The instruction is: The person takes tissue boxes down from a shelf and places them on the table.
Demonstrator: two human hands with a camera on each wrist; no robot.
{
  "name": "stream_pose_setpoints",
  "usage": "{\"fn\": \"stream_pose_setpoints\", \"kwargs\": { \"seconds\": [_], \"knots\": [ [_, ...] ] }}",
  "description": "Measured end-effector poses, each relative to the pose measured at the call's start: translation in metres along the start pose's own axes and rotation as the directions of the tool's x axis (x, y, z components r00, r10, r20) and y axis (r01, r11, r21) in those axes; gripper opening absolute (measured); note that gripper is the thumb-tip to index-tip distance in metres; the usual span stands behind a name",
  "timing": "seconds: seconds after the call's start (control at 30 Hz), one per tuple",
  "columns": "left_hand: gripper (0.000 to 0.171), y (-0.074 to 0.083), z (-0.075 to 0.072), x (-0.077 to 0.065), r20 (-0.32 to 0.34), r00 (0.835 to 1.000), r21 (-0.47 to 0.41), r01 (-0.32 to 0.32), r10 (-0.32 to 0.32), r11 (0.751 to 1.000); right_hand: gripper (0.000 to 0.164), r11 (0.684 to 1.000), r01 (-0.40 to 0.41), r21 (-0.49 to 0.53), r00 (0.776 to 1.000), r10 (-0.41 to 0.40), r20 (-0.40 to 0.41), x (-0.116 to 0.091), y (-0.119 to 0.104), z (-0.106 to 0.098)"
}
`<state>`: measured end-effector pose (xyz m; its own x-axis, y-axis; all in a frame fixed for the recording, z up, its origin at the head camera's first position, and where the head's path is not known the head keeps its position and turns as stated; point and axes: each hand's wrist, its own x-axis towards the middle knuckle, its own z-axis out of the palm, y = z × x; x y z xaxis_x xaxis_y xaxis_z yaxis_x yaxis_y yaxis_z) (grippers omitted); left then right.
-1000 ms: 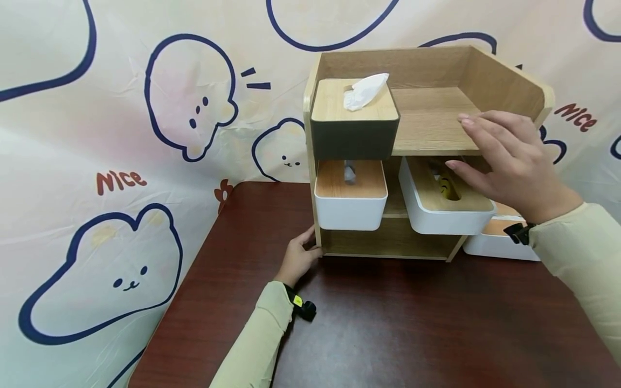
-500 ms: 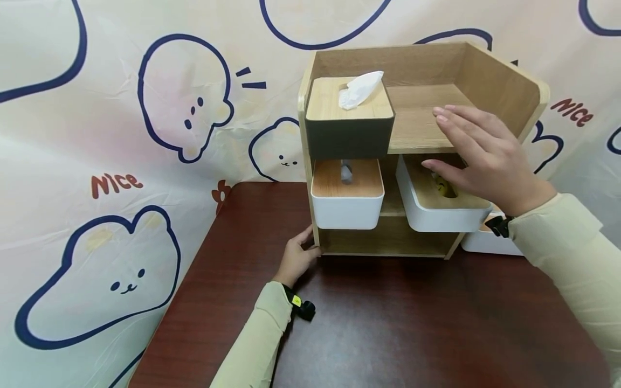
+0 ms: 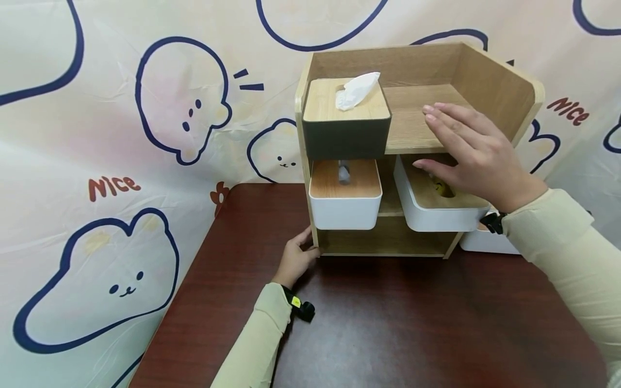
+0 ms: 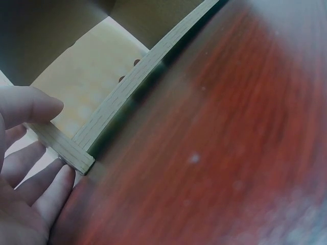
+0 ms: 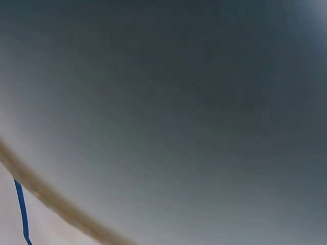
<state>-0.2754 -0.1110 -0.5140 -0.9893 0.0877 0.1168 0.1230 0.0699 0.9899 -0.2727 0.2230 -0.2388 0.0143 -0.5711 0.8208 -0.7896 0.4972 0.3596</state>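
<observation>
A wooden desktop shelf (image 3: 412, 97) stands on the table. My left hand (image 3: 294, 260) holds the bottom front corner of its left side panel (image 4: 64, 148); in the left wrist view the thumb is on the inner side and the fingers outside. My right hand (image 3: 477, 153), fingers straight and together, thumb apart, is raised in front of the right half and holds nothing. It overlaps the top board and partly hides a white tissue box (image 3: 446, 220) with a wooden lid and a yellow smiley at its slot. The right wrist view is mostly a blurred grey surface.
A dark tissue box (image 3: 346, 139) with a white tissue sticks out at the top left. Below it juts a white wood-lidded box (image 3: 345, 213). Another white box (image 3: 487, 242) stands right of the shelf. A cartoon-printed sheet (image 3: 194, 134) hangs behind the brown table (image 3: 388, 323).
My right hand has moved left across the front of the shelf. My left hand keeps its hold on the side panel; the view has shifted slightly.
</observation>
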Motion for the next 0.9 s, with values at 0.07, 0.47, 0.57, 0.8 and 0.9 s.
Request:
{"fn": "stream_pose_setpoints", "kwargs": {
  "seconds": [0.07, 0.47, 0.57, 0.8, 0.9],
  "knots": [
    [0.071, 0.000, 0.000, 0.001, 0.009, 1.000, -0.004, 0.007, -0.007, 1.000, 0.058, 1.000, 0.001, 0.004, 1.000, -0.001, -0.007, 0.001, 0.000, 0.000],
    [0.070, 0.002, -0.002, 0.003, 0.009, 1.000, 0.001, 0.010, -0.010, 1.000, 0.059, 0.999, 0.038, -0.011, 0.999, -0.038, 0.010, 0.013, 0.003, -0.006],
    [0.070, 0.002, -0.001, 0.002, 0.007, 1.000, 0.008, 0.000, 0.000, 1.000, 0.059, 0.999, 0.051, -0.012, 0.998, -0.051, 0.022, 0.016, 0.003, -0.006],
    [0.070, 0.002, -0.001, 0.001, 0.019, 0.999, 0.002, 0.025, -0.025, 1.000, 0.060, 0.998, 0.067, -0.009, 0.997, -0.067, 0.039, 0.021, 0.002, -0.007],
    [0.071, 0.002, -0.002, 0.001, 0.042, 0.998, -0.005, 0.036, -0.036, 0.999, 0.060, 0.997, 0.081, -0.008, 0.996, -0.080, 0.050, 0.022, 0.002, -0.008]
  ]
}}
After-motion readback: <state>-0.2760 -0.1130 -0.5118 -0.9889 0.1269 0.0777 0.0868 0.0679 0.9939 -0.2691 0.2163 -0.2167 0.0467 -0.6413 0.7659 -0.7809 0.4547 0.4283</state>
